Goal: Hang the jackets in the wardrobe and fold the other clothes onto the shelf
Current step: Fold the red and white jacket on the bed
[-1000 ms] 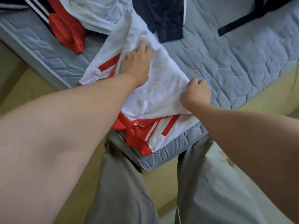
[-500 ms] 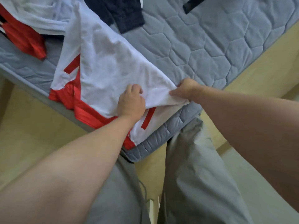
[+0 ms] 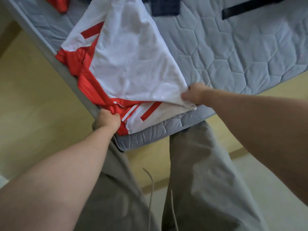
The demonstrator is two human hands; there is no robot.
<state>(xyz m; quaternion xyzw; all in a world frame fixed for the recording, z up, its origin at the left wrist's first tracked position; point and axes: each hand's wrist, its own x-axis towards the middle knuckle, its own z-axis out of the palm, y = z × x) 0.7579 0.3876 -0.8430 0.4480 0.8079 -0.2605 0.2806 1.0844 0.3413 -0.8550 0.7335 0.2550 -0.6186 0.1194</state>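
A white garment with red stripes and red trim lies folded over on the near corner of a grey quilted mattress. My left hand grips its red edge at the mattress's near left side. My right hand pinches the white folded corner on the right, lifting it slightly. A dark navy garment lies at the top edge, partly cut off. A red garment shows at the top left.
A black strap lies on the mattress at the upper right. My grey trousers stand against the mattress corner. Yellowish floor lies to the left and right of the bed.
My left hand slid from the white fabric down to the red edge at the mattress side. My right hand kept its pinch on the white corner. The view shifted.
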